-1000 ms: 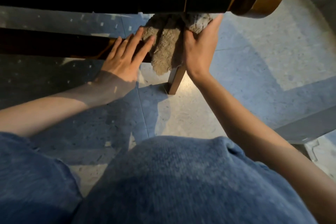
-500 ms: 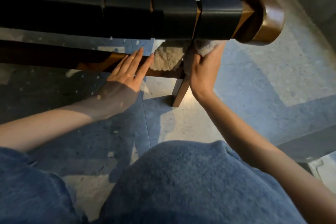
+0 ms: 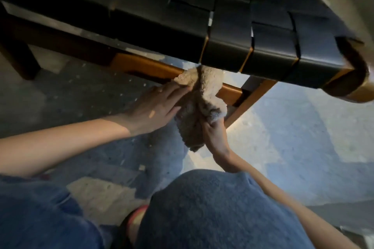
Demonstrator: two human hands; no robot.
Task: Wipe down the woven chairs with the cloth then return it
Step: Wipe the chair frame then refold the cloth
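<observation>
The wiping looks about midway; the cloth (image 3: 200, 95) is looped over the wooden rail (image 3: 145, 66) under the woven chair (image 3: 232, 32) seat, near its right leg, and its return is not yet done. The right hand (image 3: 214, 133) grips the cloth's hanging end; the left hand (image 3: 155, 107) rests straight-fingered against its left side. Below lies a speckled grey floor (image 3: 303, 127), patchy with light.

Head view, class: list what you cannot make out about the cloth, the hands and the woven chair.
The cloth: its top end vanishes behind the woven chair's front edge.
The right hand: its fingers are buried in cloth folds, so the grip is unclear.
The left hand: its fingertips are lost at the cloth's edge.
The woven chair: cut off by the top and right edges; motion blur smears its corner.
</observation>
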